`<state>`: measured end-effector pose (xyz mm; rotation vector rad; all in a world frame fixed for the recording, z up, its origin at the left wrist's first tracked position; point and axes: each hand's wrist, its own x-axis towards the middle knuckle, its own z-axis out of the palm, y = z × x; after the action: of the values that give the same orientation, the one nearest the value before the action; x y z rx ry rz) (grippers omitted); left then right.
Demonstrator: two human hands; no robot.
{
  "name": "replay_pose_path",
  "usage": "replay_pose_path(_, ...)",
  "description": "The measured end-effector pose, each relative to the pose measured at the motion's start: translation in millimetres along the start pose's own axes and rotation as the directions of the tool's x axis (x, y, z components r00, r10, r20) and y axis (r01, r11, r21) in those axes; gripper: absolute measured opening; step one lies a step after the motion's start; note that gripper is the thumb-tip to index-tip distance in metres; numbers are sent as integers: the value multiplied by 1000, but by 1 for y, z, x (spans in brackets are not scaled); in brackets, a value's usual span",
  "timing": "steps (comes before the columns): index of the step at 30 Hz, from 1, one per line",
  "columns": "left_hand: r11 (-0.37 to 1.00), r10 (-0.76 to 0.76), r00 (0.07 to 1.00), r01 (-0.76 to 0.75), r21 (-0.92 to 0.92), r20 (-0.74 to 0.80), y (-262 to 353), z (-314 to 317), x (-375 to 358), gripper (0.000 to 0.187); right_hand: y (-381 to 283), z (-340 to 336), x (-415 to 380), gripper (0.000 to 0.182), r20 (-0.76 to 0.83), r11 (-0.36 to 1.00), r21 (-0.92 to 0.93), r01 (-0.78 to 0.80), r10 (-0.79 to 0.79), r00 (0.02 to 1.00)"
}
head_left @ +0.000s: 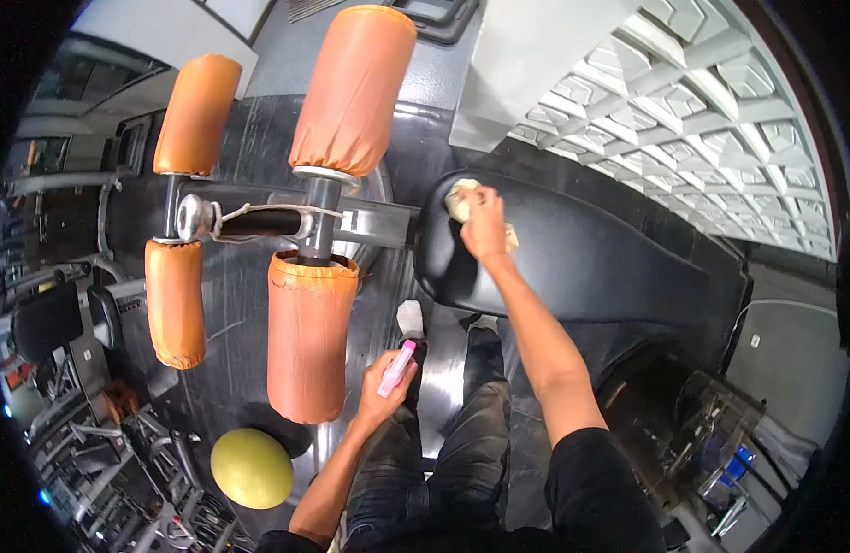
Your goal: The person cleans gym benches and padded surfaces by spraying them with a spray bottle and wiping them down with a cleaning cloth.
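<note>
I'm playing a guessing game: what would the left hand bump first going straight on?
Probably the bench, though depth is hard to judge; the left foot in line looks lower.

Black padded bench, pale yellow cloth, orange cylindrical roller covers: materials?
Black padded bench: probably vinyl or leatherette; smooth, semi-gloss, soft highlights. Crumpled pale yellow cloth under the right hand: likely fabric; matte, soft folds. Orange cylindrical roller covers: possibly vinyl or coated fabric; slight sheen, gathered ends.

Dark floor [233, 318], white raised-pattern wall [665, 111], gym machines [47, 323] crowding left side
</note>
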<state>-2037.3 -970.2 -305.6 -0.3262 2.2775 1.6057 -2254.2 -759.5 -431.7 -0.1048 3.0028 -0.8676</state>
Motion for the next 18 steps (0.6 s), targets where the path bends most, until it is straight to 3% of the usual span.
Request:
replay_pose_path(1, 1000, 26, 999, -26, -3, -20, 2, -3, 1, 16, -13, -3, -18, 51, 80, 999, -37, 1, 2, 997)
replay_pose_path(5, 999, -15, 1000, 16, -39, 15, -9, -7, -2, 15, 4, 4, -122, 48, 319, 946, 0, 325, -308, 896)
replay_pose_path(6, 999, -11, 1000, 12, -39, 18, -8, -7, -2, 15, 13, -1, -122, 48, 316, 946, -3, 323, -306, 898)
replay_pose_path(8, 1000, 11, 999, -10, -21, 49, -5, -9, -4, 14, 28, -6, -117, 46, 491, 880, 6, 475, -416, 766)
replay_pose_path(9, 1000, 13, 998, -12, -13, 55, -5, -9, -5, 14, 34, -4, -102, 42, 511, 842, -107, 529, -410, 756)
replay_pose_path(10, 1000, 9, 998, -8, -12, 63, -6, -10, -5, 14, 39, -6, -81, 38, 438, 844, -131, 521, -422, 794)
replay_pose_path(11, 1000, 4, 998, -4, -13, 69, -8, -9, -5, 14, 28, -22, -59, 39, 417, 971, -130, 202, -131, 899)
replay_pose_path(12, 1000, 5, 997, -4, -8, 75, -9, -9, -4, 14, 49, 5, -43, 43, 191, 994, -66, -89, 100, 977)
replay_pose_path(13, 1000, 11, 998, -11, 0, 70, -10, -9, -4, 14, 36, -14, -29, 46, 63, 985, -113, -130, 138, 988)
replay_pose_path(15, 1000, 10, 997, -11, 17, 79, -9, -12, -8, 14, 24, -6, -26, 48, -25, 971, 15, -238, 238, 971)
replay_pose_path(18, 1000, -7, 998, 6, 6, 57, -4, -11, -7, 12, 10, 13, -95, 52, 213, 993, -81, 92, -72, 974)
